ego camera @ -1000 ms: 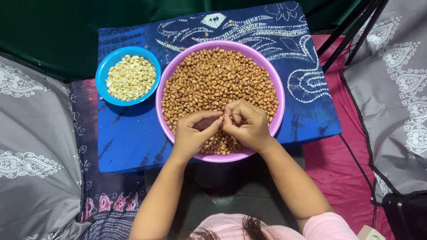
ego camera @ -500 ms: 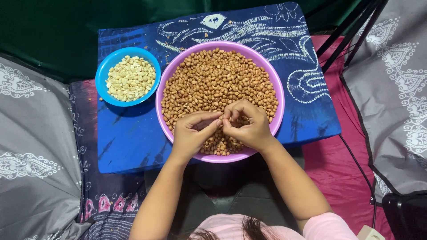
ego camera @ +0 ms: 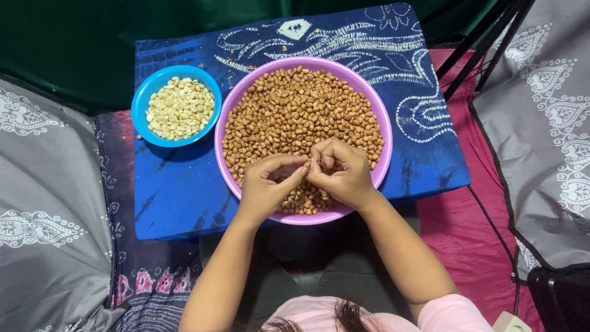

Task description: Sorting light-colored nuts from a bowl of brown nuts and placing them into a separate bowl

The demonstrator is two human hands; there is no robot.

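Observation:
A large purple bowl (ego camera: 375, 104) is heaped with brown-skinned peanuts (ego camera: 295, 110). Over its near side my left hand (ego camera: 265, 187) and my right hand (ego camera: 344, 172) meet fingertip to fingertip, pinching a single peanut (ego camera: 309, 165) between them. To the left stands a small blue bowl (ego camera: 142, 98) holding pale skinned peanuts (ego camera: 180, 107). Both bowls rest on a blue patterned cloth (ego camera: 418, 74) spread over a low surface.
Grey patterned cushions lie at the left (ego camera: 49, 203) and right (ego camera: 541, 123). A pink cloth (ego camera: 467, 233) covers the floor on the right, crossed by a black cable (ego camera: 491, 224). Dark metal legs (ego camera: 485, 37) slant at top right. Green fabric (ego camera: 74, 37) backs the scene.
My fingers have shifted slightly around the peanut; the hands stay over the same spot in the purple bowl.

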